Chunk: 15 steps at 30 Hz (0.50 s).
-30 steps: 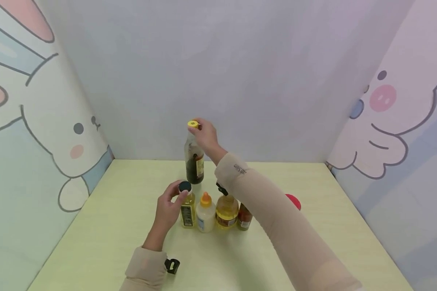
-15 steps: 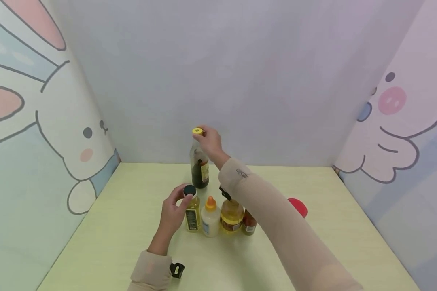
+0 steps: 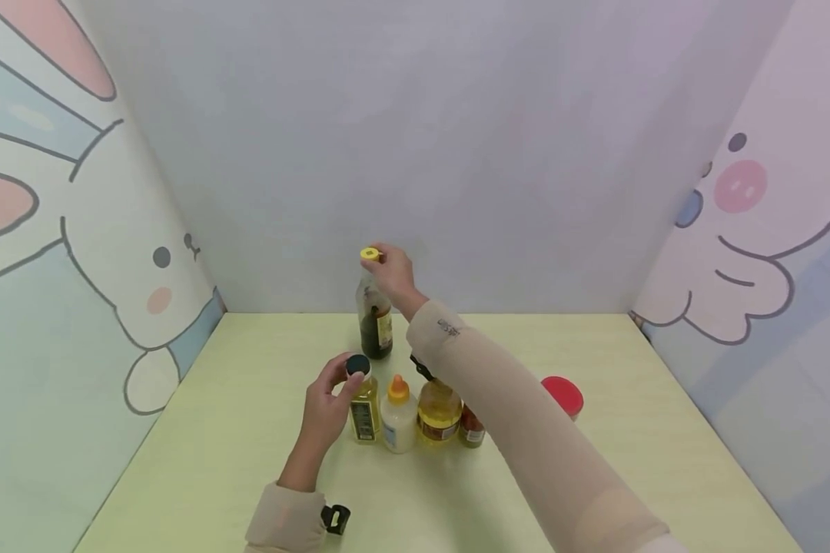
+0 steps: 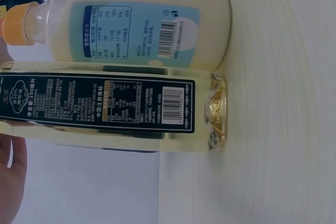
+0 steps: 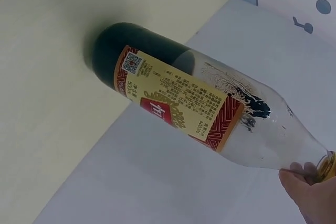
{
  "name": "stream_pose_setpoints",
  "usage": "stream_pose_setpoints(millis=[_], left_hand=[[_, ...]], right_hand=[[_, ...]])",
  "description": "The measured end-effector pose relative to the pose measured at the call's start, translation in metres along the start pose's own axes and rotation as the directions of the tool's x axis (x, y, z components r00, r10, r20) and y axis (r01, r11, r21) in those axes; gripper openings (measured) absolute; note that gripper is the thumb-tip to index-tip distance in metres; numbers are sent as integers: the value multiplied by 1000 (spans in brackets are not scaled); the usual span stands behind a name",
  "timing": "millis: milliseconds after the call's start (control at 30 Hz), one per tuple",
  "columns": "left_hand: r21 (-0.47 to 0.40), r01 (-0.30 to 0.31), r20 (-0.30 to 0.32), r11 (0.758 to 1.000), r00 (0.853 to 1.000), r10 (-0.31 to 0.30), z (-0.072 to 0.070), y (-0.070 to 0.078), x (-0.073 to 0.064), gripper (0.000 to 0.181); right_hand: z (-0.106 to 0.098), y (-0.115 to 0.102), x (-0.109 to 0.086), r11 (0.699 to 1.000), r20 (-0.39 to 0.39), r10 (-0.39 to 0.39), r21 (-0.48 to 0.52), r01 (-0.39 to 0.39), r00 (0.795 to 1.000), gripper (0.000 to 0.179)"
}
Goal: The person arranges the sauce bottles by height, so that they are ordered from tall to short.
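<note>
At the back of the group, my right hand (image 3: 392,274) grips the neck of a tall glass sauce bottle (image 5: 178,87) just under its yellow cap (image 3: 370,253). Dark liquid fills its lower part, and its base is down at the table. My left hand (image 3: 327,399) holds a small oil bottle (image 4: 100,106) by the top, thumb and fingers around its dark cap (image 3: 357,365). That bottle stands upright at the left end of a row. Beside it is a white squeeze bottle (image 4: 142,24) with an orange tip.
Rightward in the row are a round bottle of yellow oil (image 3: 439,412) and a bottle with reddish contents (image 3: 472,428), partly hidden by the right sleeve (image 3: 519,407). A red-lidded container (image 3: 562,395) stands further right. A grey wall (image 3: 498,153) rises behind the table (image 3: 200,461).
The head view has shifted slightly. Both hands keep their hold, and the bottles stay in the same places on the table.
</note>
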<state>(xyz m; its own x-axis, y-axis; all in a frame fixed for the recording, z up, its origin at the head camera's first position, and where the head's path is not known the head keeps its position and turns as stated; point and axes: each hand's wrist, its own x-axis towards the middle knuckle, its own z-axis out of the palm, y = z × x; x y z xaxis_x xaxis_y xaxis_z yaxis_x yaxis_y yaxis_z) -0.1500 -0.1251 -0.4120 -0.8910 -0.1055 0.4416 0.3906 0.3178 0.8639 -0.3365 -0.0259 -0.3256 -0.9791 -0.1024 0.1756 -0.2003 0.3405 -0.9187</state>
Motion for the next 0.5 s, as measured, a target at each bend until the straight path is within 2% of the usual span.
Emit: stream_pose_setpoints(millis=[300, 500], left_hand=[[-13, 7, 20, 1000, 1000, -6, 4, -2, 1, 28], [0, 8, -10, 1000, 1000, -8, 2, -2, -1, 27]], right_hand=[[0, 7, 3, 1000, 4, 14, 11, -14, 1000, 38], [6, 6, 3, 998, 25, 31, 48, -33, 999, 37]])
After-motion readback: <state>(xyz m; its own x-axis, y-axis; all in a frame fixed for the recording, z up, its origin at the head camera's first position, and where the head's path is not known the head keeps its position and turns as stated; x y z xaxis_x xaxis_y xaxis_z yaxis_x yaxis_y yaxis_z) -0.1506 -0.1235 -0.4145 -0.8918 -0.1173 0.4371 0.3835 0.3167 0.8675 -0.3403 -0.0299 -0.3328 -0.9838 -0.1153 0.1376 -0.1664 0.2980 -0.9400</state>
